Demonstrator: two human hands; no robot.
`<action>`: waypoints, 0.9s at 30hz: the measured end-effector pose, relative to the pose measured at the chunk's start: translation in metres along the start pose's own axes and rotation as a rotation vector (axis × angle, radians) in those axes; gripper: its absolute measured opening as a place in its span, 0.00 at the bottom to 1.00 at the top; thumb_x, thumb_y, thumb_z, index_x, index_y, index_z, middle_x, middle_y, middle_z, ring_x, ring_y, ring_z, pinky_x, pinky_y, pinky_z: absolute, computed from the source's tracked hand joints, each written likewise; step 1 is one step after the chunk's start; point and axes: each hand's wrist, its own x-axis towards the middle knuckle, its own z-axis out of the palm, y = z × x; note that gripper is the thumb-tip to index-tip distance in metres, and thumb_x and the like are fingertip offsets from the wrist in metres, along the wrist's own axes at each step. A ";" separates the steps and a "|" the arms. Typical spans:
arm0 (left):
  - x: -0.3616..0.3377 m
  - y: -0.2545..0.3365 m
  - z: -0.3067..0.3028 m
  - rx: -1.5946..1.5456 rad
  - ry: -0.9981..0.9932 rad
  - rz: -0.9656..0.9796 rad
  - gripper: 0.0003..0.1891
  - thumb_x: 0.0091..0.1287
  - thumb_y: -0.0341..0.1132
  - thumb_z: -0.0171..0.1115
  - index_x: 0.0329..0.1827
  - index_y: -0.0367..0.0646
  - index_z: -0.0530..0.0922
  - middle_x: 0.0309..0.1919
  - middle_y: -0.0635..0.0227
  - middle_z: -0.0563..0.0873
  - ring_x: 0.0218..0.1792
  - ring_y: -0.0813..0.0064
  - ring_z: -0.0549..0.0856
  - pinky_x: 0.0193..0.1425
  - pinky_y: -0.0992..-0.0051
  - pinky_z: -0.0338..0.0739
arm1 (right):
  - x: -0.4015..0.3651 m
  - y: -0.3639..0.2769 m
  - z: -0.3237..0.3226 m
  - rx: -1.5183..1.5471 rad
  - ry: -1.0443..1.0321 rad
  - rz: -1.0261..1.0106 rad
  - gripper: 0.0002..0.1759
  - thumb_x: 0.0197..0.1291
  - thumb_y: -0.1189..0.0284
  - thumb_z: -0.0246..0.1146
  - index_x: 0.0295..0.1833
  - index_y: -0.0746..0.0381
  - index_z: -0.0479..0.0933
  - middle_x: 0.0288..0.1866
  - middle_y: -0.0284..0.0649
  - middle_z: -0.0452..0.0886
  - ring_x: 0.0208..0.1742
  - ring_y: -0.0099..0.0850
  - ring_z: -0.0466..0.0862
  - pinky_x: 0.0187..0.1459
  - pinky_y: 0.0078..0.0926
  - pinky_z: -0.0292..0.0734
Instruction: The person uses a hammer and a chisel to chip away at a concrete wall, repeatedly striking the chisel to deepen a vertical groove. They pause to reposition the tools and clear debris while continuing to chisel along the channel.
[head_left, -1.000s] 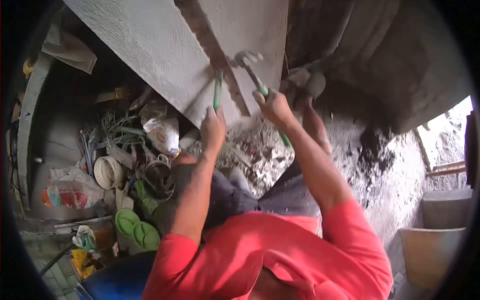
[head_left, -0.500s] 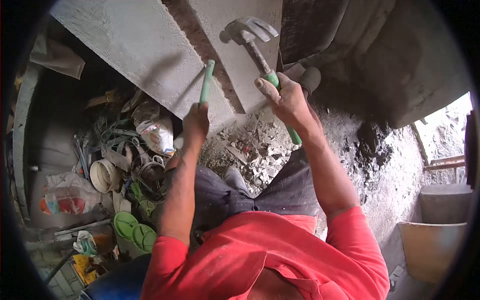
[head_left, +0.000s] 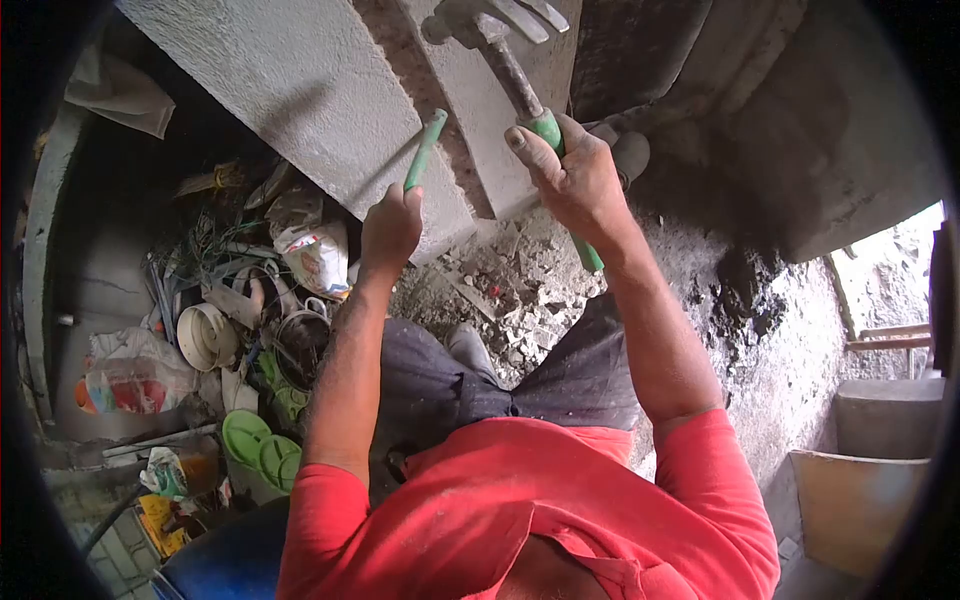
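My left hand (head_left: 392, 232) is closed around a slim green chisel (head_left: 425, 152), which slants up and right. Its upper end lies over the edge of a rough groove (head_left: 412, 75) cut in the pale plastered wall (head_left: 300, 85); whether it touches cannot be told. In my right hand (head_left: 582, 190) is a claw hammer (head_left: 512, 75) with a green grip, thumb along the handle. The hammer's metal head is raised near the top of the view, apart from the chisel.
Broken rubble (head_left: 510, 300) covers the floor by my boot (head_left: 468, 350). To the left lie a white bucket (head_left: 207, 336), sacks (head_left: 315, 262) and green round lids (head_left: 245, 437). A dark curved surface (head_left: 820, 140) bounds the right, above a wooden board (head_left: 860, 510).
The hammer has risen slightly toward the top of the view. The chisel leans further right, its upper end nearer the groove. The view has shifted a little.
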 end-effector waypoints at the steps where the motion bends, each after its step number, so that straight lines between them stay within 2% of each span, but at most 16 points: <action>1: -0.001 -0.002 0.004 0.107 0.020 0.075 0.21 0.78 0.48 0.48 0.38 0.38 0.75 0.27 0.42 0.85 0.33 0.39 0.86 0.36 0.47 0.79 | 0.001 0.007 0.004 -0.040 0.040 -0.061 0.25 0.68 0.55 0.65 0.43 0.71 0.78 0.28 0.58 0.81 0.30 0.44 0.85 0.35 0.42 0.78; 2: -0.002 -0.005 0.008 0.216 0.040 0.149 0.20 0.78 0.48 0.49 0.39 0.38 0.75 0.26 0.43 0.85 0.33 0.40 0.86 0.35 0.47 0.79 | 0.001 0.016 0.009 -0.079 0.078 -0.122 0.23 0.68 0.56 0.66 0.42 0.70 0.78 0.29 0.60 0.81 0.32 0.51 0.86 0.35 0.43 0.78; 3: -0.005 -0.001 0.004 0.219 0.037 0.145 0.20 0.78 0.48 0.49 0.39 0.38 0.75 0.26 0.43 0.85 0.33 0.40 0.86 0.35 0.47 0.79 | -0.003 0.031 0.021 -0.075 0.074 -0.120 0.23 0.68 0.56 0.66 0.42 0.70 0.78 0.29 0.60 0.81 0.32 0.51 0.86 0.35 0.43 0.78; 5: -0.008 0.017 -0.009 0.119 0.001 -0.008 0.20 0.77 0.48 0.52 0.40 0.37 0.73 0.28 0.41 0.84 0.35 0.36 0.83 0.35 0.45 0.74 | -0.014 0.071 0.049 -0.061 0.078 -0.060 0.22 0.67 0.57 0.65 0.42 0.70 0.78 0.31 0.62 0.81 0.37 0.60 0.85 0.37 0.46 0.78; 7: -0.013 0.020 -0.010 0.082 -0.014 -0.025 0.17 0.77 0.46 0.54 0.41 0.38 0.74 0.30 0.42 0.85 0.36 0.37 0.84 0.37 0.45 0.75 | -0.015 0.117 0.068 -0.173 0.021 -0.013 0.22 0.67 0.57 0.65 0.42 0.70 0.78 0.30 0.62 0.81 0.37 0.59 0.85 0.36 0.46 0.78; 9: -0.008 0.018 -0.011 0.200 0.045 0.093 0.16 0.77 0.45 0.55 0.40 0.39 0.75 0.26 0.47 0.85 0.31 0.42 0.86 0.33 0.49 0.79 | -0.007 0.124 0.070 -0.275 -0.013 0.031 0.23 0.67 0.56 0.65 0.43 0.69 0.78 0.30 0.62 0.81 0.36 0.59 0.86 0.36 0.46 0.78; 11: -0.007 0.013 -0.009 0.221 0.038 0.095 0.16 0.77 0.45 0.53 0.40 0.39 0.74 0.26 0.46 0.85 0.30 0.42 0.86 0.33 0.48 0.79 | 0.001 0.097 0.054 -0.148 -0.003 0.046 0.24 0.69 0.54 0.66 0.49 0.68 0.79 0.29 0.44 0.81 0.34 0.26 0.80 0.40 0.33 0.78; 13: -0.004 0.011 -0.010 0.220 0.028 0.090 0.16 0.78 0.45 0.51 0.39 0.39 0.72 0.25 0.47 0.85 0.30 0.42 0.86 0.32 0.49 0.80 | 0.002 0.043 0.028 -0.017 -0.022 0.093 0.25 0.68 0.53 0.66 0.48 0.68 0.79 0.28 0.43 0.80 0.33 0.26 0.80 0.38 0.31 0.77; 15: -0.006 0.011 -0.007 0.218 0.015 0.090 0.16 0.78 0.45 0.50 0.39 0.40 0.72 0.25 0.47 0.85 0.29 0.43 0.86 0.32 0.49 0.80 | 0.003 0.010 0.013 0.121 0.132 -0.104 0.25 0.69 0.52 0.65 0.48 0.68 0.79 0.28 0.39 0.79 0.33 0.26 0.79 0.37 0.29 0.77; 17: -0.006 0.011 -0.009 0.160 0.013 0.052 0.16 0.78 0.45 0.50 0.39 0.41 0.73 0.26 0.47 0.85 0.30 0.44 0.86 0.33 0.50 0.81 | 0.002 0.031 0.025 0.002 0.203 -0.204 0.26 0.68 0.52 0.65 0.48 0.68 0.78 0.27 0.39 0.79 0.34 0.25 0.80 0.36 0.28 0.77; 18: -0.005 0.007 -0.008 0.292 0.028 0.206 0.16 0.78 0.46 0.51 0.39 0.41 0.74 0.27 0.46 0.85 0.32 0.43 0.86 0.34 0.50 0.81 | -0.001 0.076 0.052 0.021 0.188 -0.228 0.26 0.68 0.52 0.65 0.48 0.68 0.79 0.27 0.42 0.80 0.35 0.26 0.81 0.37 0.29 0.77; 20: -0.003 0.005 -0.003 0.218 0.030 0.124 0.16 0.77 0.46 0.51 0.40 0.41 0.75 0.28 0.46 0.85 0.33 0.42 0.86 0.34 0.50 0.80 | -0.006 0.119 0.071 0.038 0.177 -0.259 0.26 0.67 0.52 0.65 0.48 0.68 0.79 0.27 0.44 0.80 0.35 0.28 0.82 0.38 0.31 0.78; 22: -0.002 -0.001 0.003 0.101 0.033 0.012 0.17 0.77 0.46 0.53 0.41 0.39 0.76 0.29 0.44 0.85 0.34 0.39 0.85 0.35 0.49 0.79 | -0.007 0.128 0.064 -0.317 -0.022 0.101 0.23 0.66 0.55 0.65 0.42 0.69 0.80 0.32 0.60 0.83 0.39 0.60 0.85 0.41 0.46 0.79; 25: -0.005 0.002 0.001 0.056 0.002 -0.005 0.17 0.77 0.46 0.54 0.41 0.38 0.75 0.30 0.42 0.85 0.34 0.38 0.85 0.35 0.48 0.78 | -0.003 0.105 0.040 -0.146 0.014 0.146 0.26 0.67 0.52 0.64 0.41 0.69 0.81 0.32 0.61 0.83 0.39 0.59 0.85 0.42 0.48 0.79; 26: -0.004 0.011 -0.006 0.095 -0.024 -0.023 0.17 0.77 0.46 0.54 0.41 0.38 0.75 0.29 0.42 0.85 0.33 0.38 0.85 0.35 0.48 0.78 | -0.001 0.078 0.027 -0.089 0.032 0.102 0.26 0.67 0.53 0.64 0.43 0.70 0.80 0.31 0.59 0.83 0.37 0.49 0.88 0.40 0.44 0.80; 27: -0.006 0.009 -0.003 0.092 -0.028 -0.025 0.17 0.77 0.46 0.54 0.41 0.38 0.75 0.29 0.42 0.85 0.33 0.38 0.85 0.35 0.48 0.78 | -0.001 0.054 0.015 -0.092 0.030 0.107 0.26 0.67 0.53 0.64 0.43 0.70 0.80 0.31 0.59 0.83 0.37 0.49 0.88 0.40 0.44 0.80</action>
